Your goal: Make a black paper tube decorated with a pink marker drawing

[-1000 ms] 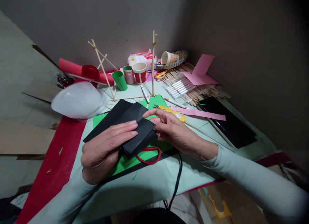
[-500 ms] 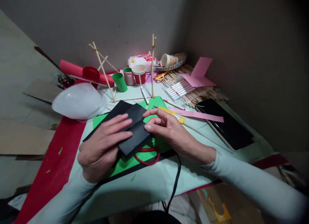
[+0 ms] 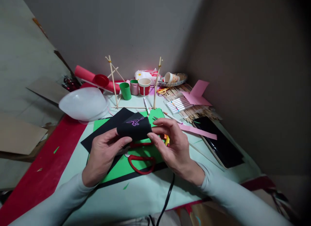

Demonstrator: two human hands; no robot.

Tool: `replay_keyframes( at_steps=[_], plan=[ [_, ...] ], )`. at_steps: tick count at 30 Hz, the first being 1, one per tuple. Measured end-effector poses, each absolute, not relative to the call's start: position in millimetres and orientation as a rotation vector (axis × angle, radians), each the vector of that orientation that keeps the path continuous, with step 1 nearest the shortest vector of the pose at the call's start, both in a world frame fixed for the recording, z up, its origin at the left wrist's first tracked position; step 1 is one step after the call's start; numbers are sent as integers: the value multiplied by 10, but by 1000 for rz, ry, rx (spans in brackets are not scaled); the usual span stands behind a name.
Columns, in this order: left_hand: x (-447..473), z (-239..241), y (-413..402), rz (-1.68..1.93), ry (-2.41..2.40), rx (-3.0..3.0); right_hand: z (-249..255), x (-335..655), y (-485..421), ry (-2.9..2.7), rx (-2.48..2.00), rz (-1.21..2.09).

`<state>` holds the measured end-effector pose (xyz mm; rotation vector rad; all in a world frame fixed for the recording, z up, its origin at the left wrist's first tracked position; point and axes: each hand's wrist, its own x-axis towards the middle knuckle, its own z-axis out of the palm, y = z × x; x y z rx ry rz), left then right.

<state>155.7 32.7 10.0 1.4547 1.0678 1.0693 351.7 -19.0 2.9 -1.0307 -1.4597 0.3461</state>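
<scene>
Between my two hands is a piece of black paper (image 3: 136, 130), curved over, with a purple drawn figure on its face. My left hand (image 3: 102, 151) pinches its left end between thumb and fingers. At the right end, my right hand (image 3: 173, 143) grips the edge the same way. Below it, red-handled scissors (image 3: 141, 169) lie on green paper (image 3: 114, 174), their blades mostly hidden. Another black sheet (image 3: 97, 138) rests at an angle on the green paper, behind my left hand. A yellow tool (image 3: 167, 140) shows partly behind my right fingers.
Bamboo-stick frames (image 3: 157, 83) stand at the back, near a green paper cup (image 3: 125, 91) and other cups. White plastic bowls (image 3: 82, 104) sit left. Markers (image 3: 179, 102), a pink strip (image 3: 199, 131) and a black tablet-like slab (image 3: 218, 143) lie right. A black cable (image 3: 167, 195) hangs in front.
The black paper has been lifted and bent, and its purple drawing now shows. My left hand has gone from lying flat over it to pinching its end. More of the scissors is visible.
</scene>
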Motion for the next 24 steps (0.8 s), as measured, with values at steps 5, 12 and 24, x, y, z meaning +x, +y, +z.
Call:
replay_keyframes(
  at_steps=[5, 12, 24],
  plan=[
    [1521, 98, 336, 1277, 995, 1779, 41, 3524, -206, -1562, -1007, 320],
    [1508, 50, 354, 1411, 854, 2112, 51, 3543, -168, -1578, -978, 202],
    [1501, 89, 325, 1554, 874, 2003, 46, 3572, -129, -1253, -1051, 649]
  ],
)
